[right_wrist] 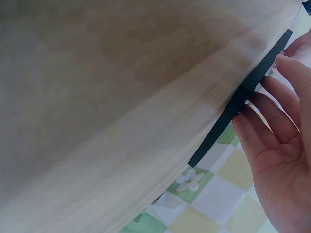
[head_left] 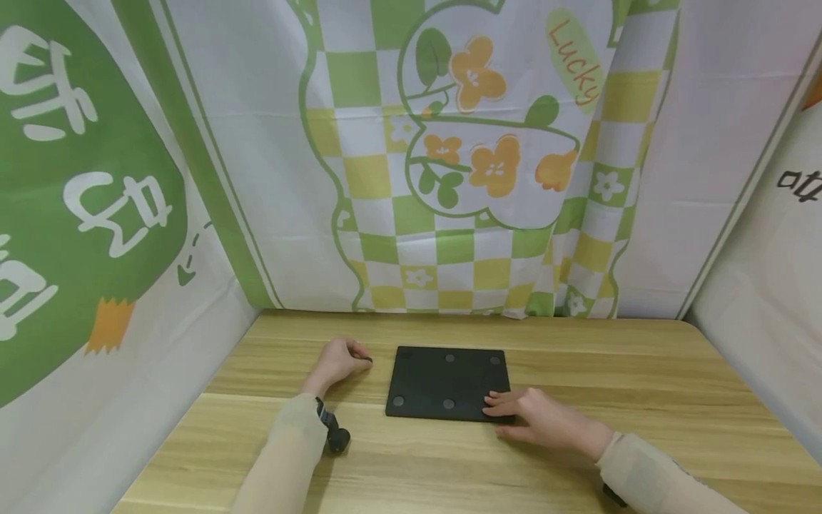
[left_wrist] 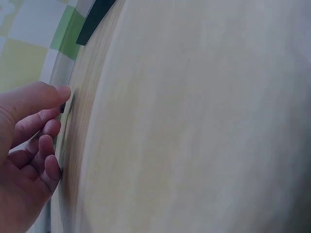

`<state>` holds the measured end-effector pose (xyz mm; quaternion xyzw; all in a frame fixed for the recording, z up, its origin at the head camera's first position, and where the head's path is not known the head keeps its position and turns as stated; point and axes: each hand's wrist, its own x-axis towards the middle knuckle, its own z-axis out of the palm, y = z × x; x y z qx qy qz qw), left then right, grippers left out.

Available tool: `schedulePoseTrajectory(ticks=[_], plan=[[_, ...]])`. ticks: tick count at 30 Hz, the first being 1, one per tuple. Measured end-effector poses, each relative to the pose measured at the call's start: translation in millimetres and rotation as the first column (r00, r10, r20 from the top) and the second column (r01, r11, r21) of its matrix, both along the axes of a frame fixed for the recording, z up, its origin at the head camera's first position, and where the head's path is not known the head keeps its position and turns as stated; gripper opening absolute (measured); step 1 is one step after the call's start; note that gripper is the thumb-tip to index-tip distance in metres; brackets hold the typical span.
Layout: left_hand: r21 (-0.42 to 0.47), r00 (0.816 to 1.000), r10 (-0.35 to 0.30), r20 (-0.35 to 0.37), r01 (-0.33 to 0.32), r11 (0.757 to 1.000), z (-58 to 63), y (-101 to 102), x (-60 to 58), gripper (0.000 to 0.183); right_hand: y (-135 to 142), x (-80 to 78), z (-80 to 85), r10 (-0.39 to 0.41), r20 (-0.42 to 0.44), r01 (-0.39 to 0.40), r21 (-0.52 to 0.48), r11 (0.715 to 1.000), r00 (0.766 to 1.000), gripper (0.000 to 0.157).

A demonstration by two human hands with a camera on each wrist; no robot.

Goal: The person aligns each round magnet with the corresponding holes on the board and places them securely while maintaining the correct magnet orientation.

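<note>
A flat black rectangular board (head_left: 420,382) lies on the wooden table, with several dark round discs (head_left: 449,404) set on its upper face. Left of the board, my left hand (head_left: 335,363) pinches a small dark piece (head_left: 369,360) between thumb and index finger, low over the wood. In the left wrist view most of that piece (left_wrist: 62,108) is hidden by the fingers. My right hand (head_left: 536,415) rests its fingers, loosely extended, on the board's near right corner. The right wrist view shows the board (right_wrist: 238,99) edge-on, with the fingertips right at it.
The wooden table (head_left: 578,350) reaches back to a patterned curtain (head_left: 449,250), with white cloth walls on both sides. A black strap with a small camera (head_left: 337,437) is worn on the left wrist.
</note>
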<state>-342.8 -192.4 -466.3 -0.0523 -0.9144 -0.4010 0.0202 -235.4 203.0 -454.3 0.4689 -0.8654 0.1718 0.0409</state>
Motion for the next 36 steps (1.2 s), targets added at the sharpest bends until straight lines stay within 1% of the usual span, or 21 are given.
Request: schedulePoseTrajectory(ticks=[5,15,22,29,36], plan=[[0.002,1.0,0.018,0.013,-0.018,1.0,2.3,4.6,0.3,0.012,0.1,0.0,-0.7,0.0,-0.001,0.0,-0.008,1.0,1.0,0.036],[0.018,1.0,-0.004,-0.016,0.004,1.0,6.3,9.6,0.0,0.012,-0.1,0.3,-0.3,-0.007,0.004,0.007,-0.003,1.0,1.0,0.036],[0.017,1.0,-0.002,-0.015,0.002,1.0,8.2,14.8,0.4,0.011,1.0,-1.3,-1.8,0.011,-0.001,-0.011,-0.013,1.0,1.0,0.036],[0.03,1.0,-0.005,-0.017,0.006,1.0,10.4,19.6,1.2,0.011,0.9,-1.3,-1.7,0.004,0.001,-0.004,-0.004,1.0,1.0,0.036],[0.034,1.0,-0.007,-0.018,0.008,0.999,9.8,24.4,-0.3,0.011,0.8,-0.8,-0.7,0.007,0.004,-0.007,-0.008,1.0,1.0,0.036]])
